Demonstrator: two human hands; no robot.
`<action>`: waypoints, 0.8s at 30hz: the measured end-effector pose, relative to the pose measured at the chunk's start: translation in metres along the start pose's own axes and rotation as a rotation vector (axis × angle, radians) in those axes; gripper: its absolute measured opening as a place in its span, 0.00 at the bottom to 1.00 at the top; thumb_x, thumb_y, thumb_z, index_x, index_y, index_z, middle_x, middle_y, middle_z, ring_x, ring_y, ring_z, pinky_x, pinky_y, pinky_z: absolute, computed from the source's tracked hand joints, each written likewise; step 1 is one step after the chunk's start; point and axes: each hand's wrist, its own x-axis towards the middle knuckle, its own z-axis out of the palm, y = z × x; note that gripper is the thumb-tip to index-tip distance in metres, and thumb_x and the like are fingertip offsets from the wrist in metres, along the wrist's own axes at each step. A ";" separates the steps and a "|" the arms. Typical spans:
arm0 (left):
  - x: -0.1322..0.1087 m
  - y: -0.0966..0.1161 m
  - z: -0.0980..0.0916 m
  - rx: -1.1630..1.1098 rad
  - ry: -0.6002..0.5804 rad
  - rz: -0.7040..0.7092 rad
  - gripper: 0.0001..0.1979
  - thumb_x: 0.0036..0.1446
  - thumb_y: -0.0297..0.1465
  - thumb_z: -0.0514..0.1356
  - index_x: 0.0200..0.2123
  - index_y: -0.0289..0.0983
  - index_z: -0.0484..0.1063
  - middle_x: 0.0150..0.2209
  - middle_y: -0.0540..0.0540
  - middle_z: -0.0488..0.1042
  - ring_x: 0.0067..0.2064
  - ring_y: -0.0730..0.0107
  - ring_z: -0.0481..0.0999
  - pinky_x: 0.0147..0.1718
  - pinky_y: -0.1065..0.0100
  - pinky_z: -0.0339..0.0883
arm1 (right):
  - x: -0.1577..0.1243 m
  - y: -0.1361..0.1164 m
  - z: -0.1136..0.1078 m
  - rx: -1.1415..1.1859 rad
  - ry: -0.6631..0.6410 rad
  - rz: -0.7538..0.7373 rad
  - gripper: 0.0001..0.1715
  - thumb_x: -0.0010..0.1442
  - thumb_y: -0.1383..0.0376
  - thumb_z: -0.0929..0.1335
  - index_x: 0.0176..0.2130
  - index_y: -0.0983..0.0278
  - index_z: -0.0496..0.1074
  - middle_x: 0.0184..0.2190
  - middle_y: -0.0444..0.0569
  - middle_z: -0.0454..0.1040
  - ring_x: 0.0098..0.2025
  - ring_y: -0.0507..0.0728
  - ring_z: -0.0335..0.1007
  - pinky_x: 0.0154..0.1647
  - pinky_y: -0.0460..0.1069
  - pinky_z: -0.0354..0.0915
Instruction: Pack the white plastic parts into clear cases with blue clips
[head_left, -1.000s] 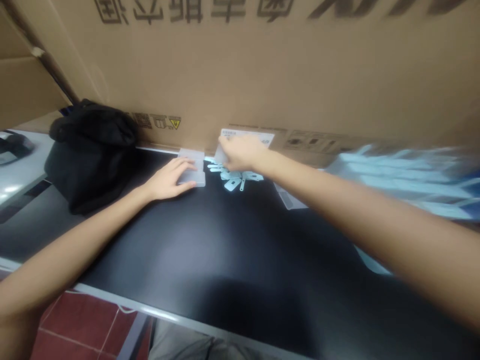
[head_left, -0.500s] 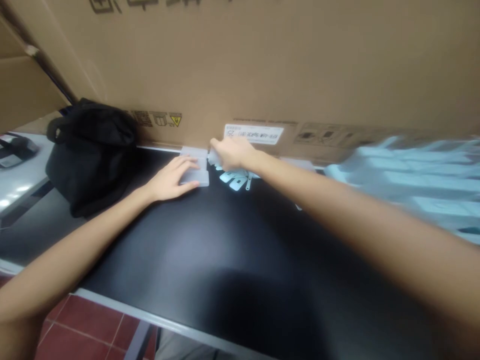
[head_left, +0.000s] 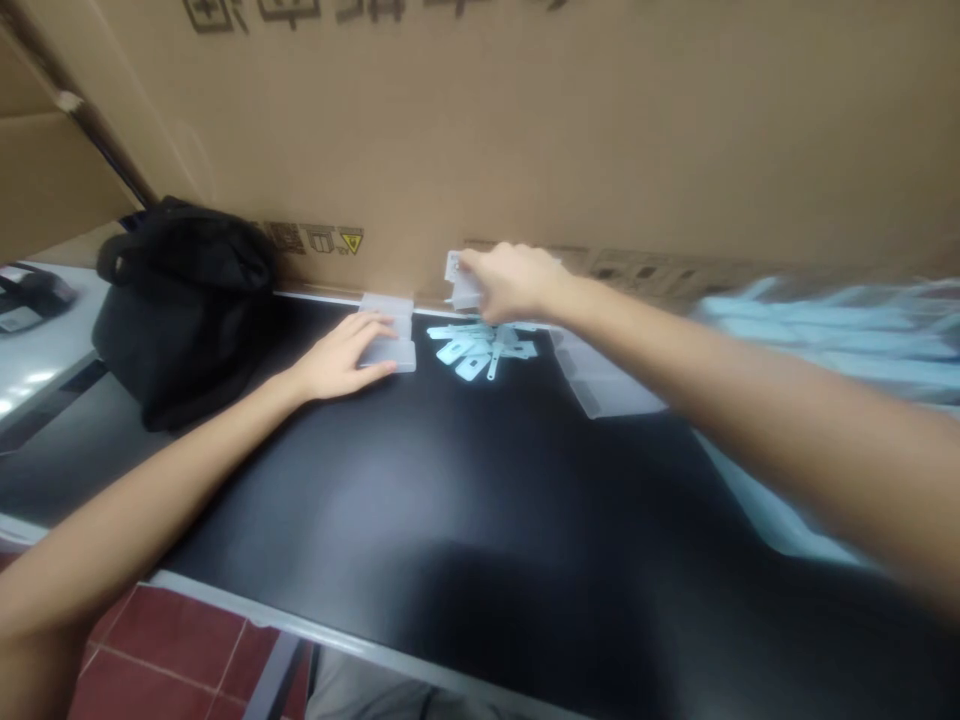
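Note:
My left hand (head_left: 345, 358) lies with its fingers spread over a translucent plastic box (head_left: 401, 352) near the back edge of the black table. The thumb rests along the box's front edge. My right hand (head_left: 517, 280) is raised above a fanned pile of pale blue flat plastic pieces (head_left: 472, 362), several with small slots. Its fingers are closed on a small translucent plastic piece (head_left: 466, 292), partly hidden and blurred. Beneath the right forearm lies a larger translucent plastic case (head_left: 600, 380).
A big cardboard carton (head_left: 450, 130) stands upright along the table's back edge. A black bag (head_left: 184, 310) sits at the left. Blurred pale blue plastic packages (head_left: 825, 335) are heaped at the right. The black tabletop (head_left: 360, 500) ends at a light front edge.
My right hand has moved right and slightly up with the translucent piece, uncovering more of the pale blue pieces and the translucent case. My left hand has stayed on the box.

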 end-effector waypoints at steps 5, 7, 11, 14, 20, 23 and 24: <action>0.000 -0.001 0.000 -0.009 0.000 -0.007 0.29 0.68 0.55 0.56 0.61 0.43 0.70 0.70 0.40 0.65 0.75 0.45 0.58 0.73 0.40 0.54 | -0.006 0.010 0.011 0.048 -0.033 -0.005 0.40 0.50 0.69 0.72 0.62 0.66 0.70 0.47 0.59 0.77 0.46 0.67 0.73 0.40 0.54 0.64; 0.000 0.000 -0.001 -0.011 0.002 -0.007 0.29 0.68 0.55 0.56 0.61 0.43 0.70 0.70 0.40 0.65 0.74 0.45 0.59 0.73 0.40 0.54 | -0.005 0.009 0.015 0.071 -0.039 -0.039 0.40 0.50 0.69 0.71 0.63 0.67 0.69 0.48 0.59 0.77 0.47 0.67 0.73 0.40 0.54 0.64; 0.000 0.002 -0.002 -0.001 -0.002 -0.010 0.29 0.68 0.56 0.55 0.61 0.42 0.70 0.70 0.39 0.65 0.74 0.45 0.59 0.73 0.41 0.55 | -0.005 0.007 0.015 0.120 -0.007 -0.045 0.41 0.51 0.69 0.71 0.64 0.69 0.68 0.50 0.61 0.77 0.48 0.67 0.73 0.40 0.54 0.64; 0.000 0.002 -0.002 -0.001 -0.005 -0.007 0.30 0.68 0.56 0.55 0.61 0.42 0.70 0.70 0.39 0.65 0.74 0.44 0.58 0.73 0.40 0.55 | -0.007 0.013 0.009 0.122 0.016 0.010 0.43 0.50 0.67 0.72 0.65 0.68 0.67 0.49 0.62 0.77 0.46 0.68 0.74 0.38 0.55 0.65; 0.000 0.001 -0.001 0.003 -0.003 0.005 0.29 0.68 0.56 0.55 0.61 0.42 0.70 0.70 0.40 0.65 0.75 0.44 0.57 0.73 0.41 0.54 | -0.008 0.028 0.017 0.023 -0.146 -0.008 0.37 0.46 0.68 0.72 0.57 0.66 0.74 0.43 0.59 0.79 0.40 0.64 0.74 0.31 0.53 0.63; 0.000 0.001 -0.001 0.003 -0.001 0.003 0.29 0.68 0.55 0.56 0.61 0.42 0.70 0.70 0.39 0.66 0.75 0.43 0.57 0.73 0.40 0.54 | -0.009 0.030 0.029 0.033 -0.178 -0.050 0.36 0.45 0.70 0.71 0.55 0.67 0.75 0.42 0.57 0.79 0.40 0.63 0.73 0.30 0.52 0.62; 0.000 0.002 -0.001 0.003 -0.002 0.002 0.29 0.68 0.55 0.56 0.60 0.42 0.70 0.70 0.39 0.65 0.75 0.43 0.57 0.73 0.40 0.54 | -0.010 0.029 0.032 0.037 -0.181 -0.063 0.35 0.45 0.70 0.71 0.55 0.67 0.75 0.41 0.57 0.79 0.40 0.63 0.73 0.31 0.52 0.62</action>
